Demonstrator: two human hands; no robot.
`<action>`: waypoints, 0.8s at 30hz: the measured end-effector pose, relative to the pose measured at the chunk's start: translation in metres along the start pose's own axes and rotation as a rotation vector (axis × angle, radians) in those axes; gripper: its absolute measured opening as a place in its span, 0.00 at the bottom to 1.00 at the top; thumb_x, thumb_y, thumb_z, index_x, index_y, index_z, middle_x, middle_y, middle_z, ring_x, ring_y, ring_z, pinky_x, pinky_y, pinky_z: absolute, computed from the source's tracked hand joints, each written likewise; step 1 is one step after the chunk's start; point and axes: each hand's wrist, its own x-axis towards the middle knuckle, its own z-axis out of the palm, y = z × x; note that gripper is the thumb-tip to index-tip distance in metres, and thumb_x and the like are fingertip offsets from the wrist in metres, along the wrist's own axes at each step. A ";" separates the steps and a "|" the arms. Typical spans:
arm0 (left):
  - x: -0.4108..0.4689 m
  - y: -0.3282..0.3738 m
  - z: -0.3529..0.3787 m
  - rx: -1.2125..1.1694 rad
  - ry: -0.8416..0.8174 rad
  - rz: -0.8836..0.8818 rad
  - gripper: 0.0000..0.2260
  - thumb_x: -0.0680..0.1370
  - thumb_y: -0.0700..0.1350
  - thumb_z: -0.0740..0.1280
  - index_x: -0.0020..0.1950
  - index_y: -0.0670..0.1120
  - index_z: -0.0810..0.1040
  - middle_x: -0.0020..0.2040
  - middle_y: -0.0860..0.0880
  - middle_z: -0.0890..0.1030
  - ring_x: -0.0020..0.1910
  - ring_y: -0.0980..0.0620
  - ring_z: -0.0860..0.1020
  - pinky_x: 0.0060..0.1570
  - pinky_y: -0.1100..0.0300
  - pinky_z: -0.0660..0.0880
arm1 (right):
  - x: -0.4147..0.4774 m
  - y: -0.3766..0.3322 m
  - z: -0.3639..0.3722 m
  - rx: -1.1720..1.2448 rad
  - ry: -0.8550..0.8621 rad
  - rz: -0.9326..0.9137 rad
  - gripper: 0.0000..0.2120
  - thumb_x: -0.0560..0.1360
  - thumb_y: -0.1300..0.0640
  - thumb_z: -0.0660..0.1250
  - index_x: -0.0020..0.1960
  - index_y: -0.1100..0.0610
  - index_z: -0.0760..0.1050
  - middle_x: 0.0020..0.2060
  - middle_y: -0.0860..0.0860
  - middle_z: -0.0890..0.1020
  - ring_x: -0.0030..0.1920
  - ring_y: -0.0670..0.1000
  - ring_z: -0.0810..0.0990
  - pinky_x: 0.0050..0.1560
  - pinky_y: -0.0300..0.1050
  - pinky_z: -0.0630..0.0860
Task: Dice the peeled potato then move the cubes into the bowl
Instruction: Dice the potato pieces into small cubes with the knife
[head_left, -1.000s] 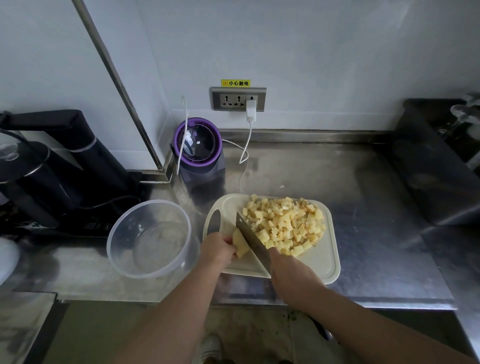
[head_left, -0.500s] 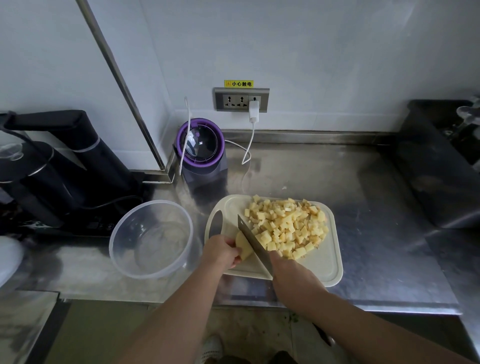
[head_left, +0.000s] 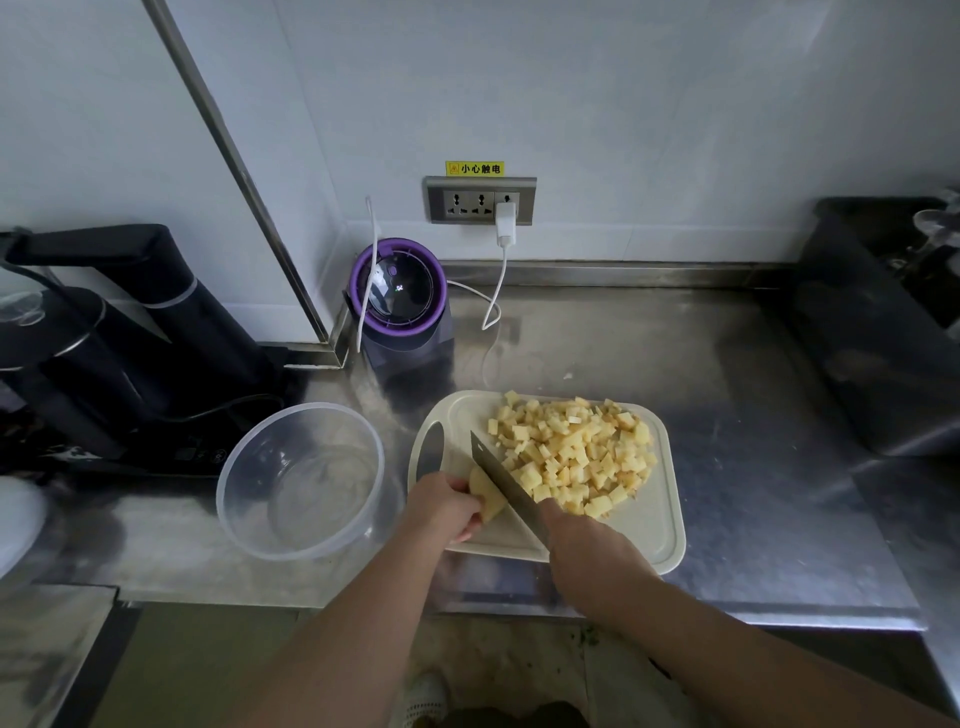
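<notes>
One rounded-rectangular cream plastic cutting board (head_left: 655, 530), with an oval handle slot, is seen on the brushed stainless steel tabletop (head_left: 649, 364). One heap of small pale yellow potato cubes (head_left: 574, 454), too many to be counted, is piled on the far right part of the board. One uncut potato piece (head_left: 487, 498), smooth and rounded, is held at the near left of the board by the left hand (head_left: 440, 512), fingers curled closed on it. One flat steel cleaver (head_left: 506, 486) is gripped by the right hand (head_left: 592, 558), fingers wrapped closed on the hidden handle; the blade is set against the piece. One round clear plastic bowl (head_left: 244, 512), empty, stands just left of the board. One purple-rimmed appliance (head_left: 399, 301) stands behind the board.
</notes>
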 end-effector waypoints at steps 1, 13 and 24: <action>0.000 -0.001 0.000 0.005 0.004 0.002 0.10 0.76 0.33 0.67 0.39 0.47 0.76 0.41 0.42 0.80 0.37 0.46 0.79 0.45 0.54 0.79 | -0.001 0.001 -0.002 0.019 0.018 0.011 0.21 0.81 0.60 0.60 0.71 0.50 0.58 0.45 0.47 0.74 0.46 0.47 0.80 0.41 0.38 0.76; -0.004 -0.003 0.002 0.094 0.060 0.072 0.07 0.75 0.37 0.68 0.39 0.47 0.77 0.39 0.42 0.84 0.41 0.45 0.85 0.49 0.48 0.80 | -0.006 -0.006 0.003 -0.011 0.038 -0.039 0.22 0.81 0.62 0.60 0.72 0.51 0.57 0.48 0.49 0.74 0.46 0.48 0.77 0.42 0.40 0.73; 0.001 -0.005 0.003 0.068 0.069 0.075 0.09 0.74 0.34 0.68 0.38 0.47 0.77 0.36 0.43 0.83 0.40 0.41 0.84 0.45 0.48 0.80 | 0.004 -0.005 0.012 -0.060 0.050 -0.074 0.23 0.81 0.58 0.63 0.72 0.52 0.57 0.51 0.49 0.78 0.45 0.49 0.82 0.47 0.40 0.80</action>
